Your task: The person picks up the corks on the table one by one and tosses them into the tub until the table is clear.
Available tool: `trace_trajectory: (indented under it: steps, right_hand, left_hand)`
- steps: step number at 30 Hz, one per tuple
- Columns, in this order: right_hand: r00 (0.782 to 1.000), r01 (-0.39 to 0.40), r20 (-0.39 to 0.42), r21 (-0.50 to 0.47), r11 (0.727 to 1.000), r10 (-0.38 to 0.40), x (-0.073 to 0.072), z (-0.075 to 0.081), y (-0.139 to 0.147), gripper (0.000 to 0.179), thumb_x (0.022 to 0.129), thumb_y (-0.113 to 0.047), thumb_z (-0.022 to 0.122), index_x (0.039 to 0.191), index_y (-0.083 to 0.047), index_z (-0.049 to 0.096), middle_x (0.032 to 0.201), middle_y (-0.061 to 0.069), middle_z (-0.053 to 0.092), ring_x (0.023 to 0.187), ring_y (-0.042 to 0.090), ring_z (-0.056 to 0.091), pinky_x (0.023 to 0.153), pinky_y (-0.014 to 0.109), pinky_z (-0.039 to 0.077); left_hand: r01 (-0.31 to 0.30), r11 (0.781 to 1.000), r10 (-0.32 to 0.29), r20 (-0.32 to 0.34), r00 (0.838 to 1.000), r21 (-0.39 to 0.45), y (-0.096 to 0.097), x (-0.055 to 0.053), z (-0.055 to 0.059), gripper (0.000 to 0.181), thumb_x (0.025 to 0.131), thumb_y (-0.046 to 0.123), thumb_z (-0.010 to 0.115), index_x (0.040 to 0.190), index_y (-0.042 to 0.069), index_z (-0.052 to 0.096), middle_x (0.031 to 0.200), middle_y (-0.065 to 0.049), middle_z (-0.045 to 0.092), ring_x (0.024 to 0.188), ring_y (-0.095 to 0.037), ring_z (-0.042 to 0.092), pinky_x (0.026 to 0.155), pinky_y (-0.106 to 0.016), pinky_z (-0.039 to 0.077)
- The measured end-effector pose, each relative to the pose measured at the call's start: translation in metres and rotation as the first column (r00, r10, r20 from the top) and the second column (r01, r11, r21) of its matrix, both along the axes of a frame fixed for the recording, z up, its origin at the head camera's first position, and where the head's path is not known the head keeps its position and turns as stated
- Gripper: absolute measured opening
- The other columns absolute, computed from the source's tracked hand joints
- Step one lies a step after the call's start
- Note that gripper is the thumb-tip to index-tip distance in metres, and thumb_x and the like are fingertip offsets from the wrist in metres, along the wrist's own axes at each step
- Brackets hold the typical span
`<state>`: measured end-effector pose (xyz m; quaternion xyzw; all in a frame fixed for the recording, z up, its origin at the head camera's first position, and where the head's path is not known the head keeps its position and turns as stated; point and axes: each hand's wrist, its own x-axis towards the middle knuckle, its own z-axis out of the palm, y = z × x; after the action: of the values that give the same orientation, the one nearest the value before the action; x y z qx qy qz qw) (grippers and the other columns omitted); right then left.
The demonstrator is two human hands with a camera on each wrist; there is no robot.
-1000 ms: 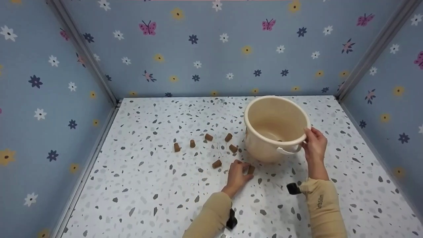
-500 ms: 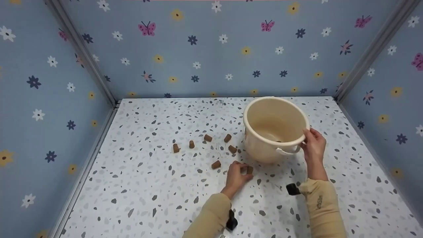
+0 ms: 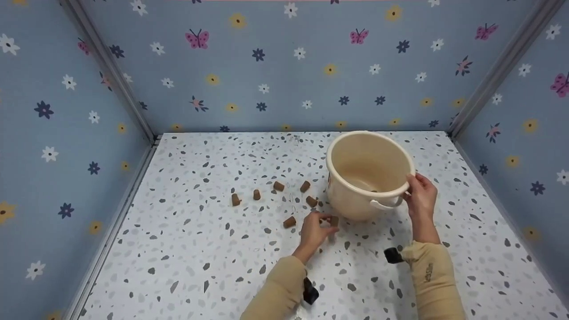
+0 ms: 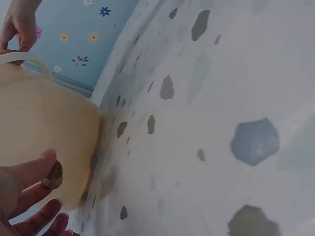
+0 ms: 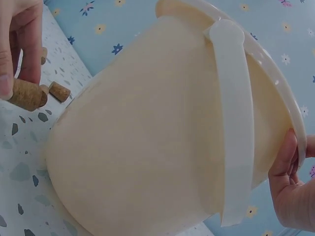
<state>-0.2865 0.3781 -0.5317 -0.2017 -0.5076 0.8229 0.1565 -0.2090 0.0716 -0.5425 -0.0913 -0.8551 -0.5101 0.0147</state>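
My left hand (image 3: 314,230) pinches a brown cork stopper (image 3: 334,221) between thumb and fingers, just in front of a cream plastic bucket (image 3: 355,200). In the right wrist view that cork (image 5: 27,94) appears held off the tabletop. My right hand (image 3: 422,195) grips the bucket's rim at its right side, thumb on the rim, near the white handle (image 5: 234,113). Several more corks lie left of the bucket, the nearest being one cork (image 3: 311,202) beside its wall and another cork (image 3: 290,222) left of my hand. Something small and dark shows inside the bucket, mostly hidden by the rim.
The white speckled tabletop (image 3: 200,249) is bounded by blue flowered panels (image 3: 284,66) at the back and both sides. Farther left lie a cork (image 3: 235,200) and another upright-looking cork (image 3: 257,194). Black wrist cameras (image 3: 393,255) stick out from the sleeves.
My left hand has lifted slightly off the tabletop with the cork pinched in it. The right hand keeps its grip on the bucket rim; the other corks stay where they were.
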Motion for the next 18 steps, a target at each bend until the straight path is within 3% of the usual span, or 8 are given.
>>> trace_trajectory:
  steps: [1, 4, 9, 14, 16, 18]
  right_hand:
    - [1.0, 0.004, 0.013, 0.024, 1.0, -0.004, -0.002, -0.004, 0.002, 0.038, 0.079, -0.019, 0.067, 0.112, -0.005, 0.056, 0.093, 0.008, 0.061, 0.076, 0.018, 0.062, 0.056, 0.031, 0.051]
    - [0.999, 0.043, -0.002, 0.119, 0.992, -0.043, -0.026, -0.043, 0.023, 0.051, 0.07, -0.03, 0.075, 0.112, -0.008, 0.056, 0.1, 0.01, 0.061, 0.083, 0.022, 0.062, 0.059, 0.034, 0.051]
    - [0.995, 0.075, -0.076, 0.091, 0.993, -0.068, -0.042, -0.07, 0.036, 0.056, 0.067, -0.029, 0.077, 0.113, -0.005, 0.056, 0.101, 0.015, 0.059, 0.082, 0.026, 0.062, 0.056, 0.033, 0.051]
    - [0.994, 0.065, -0.092, 0.087, 0.994, -0.057, -0.037, -0.063, 0.031, 0.052, 0.069, -0.026, 0.077, 0.112, -0.006, 0.056, 0.096, 0.012, 0.06, 0.077, 0.023, 0.063, 0.053, 0.033, 0.051]
    - [0.997, 0.054, -0.062, 0.093, 0.994, -0.049, -0.028, -0.048, 0.023, 0.048, 0.071, -0.025, 0.075, 0.111, -0.006, 0.057, 0.094, 0.011, 0.061, 0.076, 0.022, 0.063, 0.054, 0.033, 0.051]
    - [0.999, 0.022, -0.033, 0.058, 0.998, -0.02, -0.011, -0.019, 0.007, 0.04, 0.076, -0.02, 0.071, 0.11, -0.005, 0.057, 0.09, 0.009, 0.061, 0.073, 0.019, 0.062, 0.054, 0.032, 0.051]
  left_hand:
    - [-0.002, 1.0, 0.002, 0.005, 1.0, -0.003, -0.001, 0.0, 0.003, 0.028, 0.064, 0.015, 0.079, 0.09, 0.007, 0.069, 0.088, -0.003, 0.062, 0.084, -0.02, 0.056, 0.07, -0.027, 0.044]
    - [0.003, 1.0, -0.002, 0.027, 1.0, -0.011, -0.002, -0.002, 0.013, 0.033, 0.064, 0.019, 0.079, 0.094, 0.008, 0.069, 0.093, -0.005, 0.061, 0.087, -0.02, 0.056, 0.072, -0.027, 0.044]
    - [0.043, 0.999, -0.043, 0.015, 0.999, -0.003, -0.004, -0.003, 0.028, 0.037, 0.064, 0.021, 0.079, 0.098, 0.008, 0.068, 0.095, -0.002, 0.059, 0.089, -0.02, 0.056, 0.074, -0.026, 0.044]
    - [0.099, 0.995, -0.098, -0.043, 0.994, 0.013, -0.005, 0.001, 0.046, 0.037, 0.065, 0.023, 0.078, 0.097, 0.008, 0.068, 0.093, -0.002, 0.059, 0.087, -0.023, 0.055, 0.073, -0.026, 0.044]
    - [0.12, 0.993, -0.119, -0.054, 0.991, 0.018, -0.005, 0.002, 0.054, 0.036, 0.065, 0.022, 0.078, 0.097, 0.008, 0.068, 0.094, -0.002, 0.059, 0.087, -0.023, 0.056, 0.074, -0.028, 0.045]
    - [0.139, 0.99, -0.138, -0.066, 0.988, 0.019, -0.006, 0.002, 0.062, 0.036, 0.065, 0.023, 0.078, 0.097, 0.008, 0.068, 0.094, -0.002, 0.06, 0.087, -0.023, 0.056, 0.074, -0.028, 0.045]
